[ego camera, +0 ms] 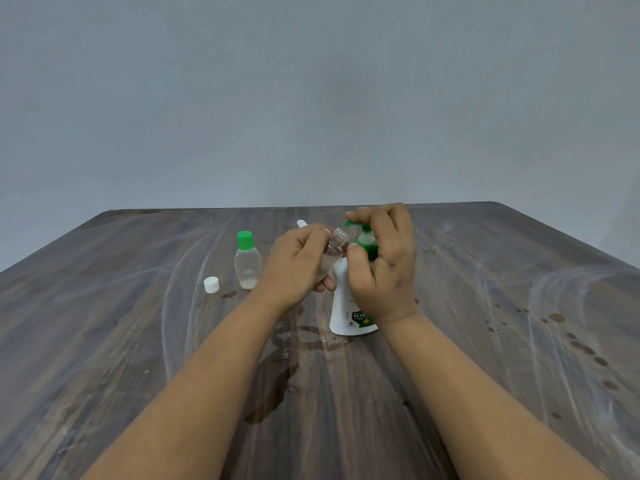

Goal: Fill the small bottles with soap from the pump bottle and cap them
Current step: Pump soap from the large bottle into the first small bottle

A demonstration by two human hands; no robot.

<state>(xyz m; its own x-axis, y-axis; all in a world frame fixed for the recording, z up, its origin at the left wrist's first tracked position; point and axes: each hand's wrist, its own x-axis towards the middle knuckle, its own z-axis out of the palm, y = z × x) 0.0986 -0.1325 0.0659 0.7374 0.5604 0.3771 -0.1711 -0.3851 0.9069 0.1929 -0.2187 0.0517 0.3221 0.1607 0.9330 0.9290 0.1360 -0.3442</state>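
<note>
The pump bottle (348,306), white with a green pump head, stands upright on the wooden table (104,341) and serves as reference. The right hand (382,265) is over its top, fingers curled around and onto the green pump head, thumb against the collar. The left hand (298,268) grips a small clear bottle (334,249), uncapped, tilted with its open threaded mouth just beside and below the pump spout, left of the pump bottle's neck. Whether soap is flowing cannot be determined. A second small bottle with a green cap (247,261) stands upright to the left of the pump bottle, capped, a little pale liquid at its bottom. A loose white cap (211,284) lies on the table further left. A white tip (302,223) shows behind the left hand; its identity is unclear. Dark wet stains (273,393) lie in front of the pump bottle.
</note>
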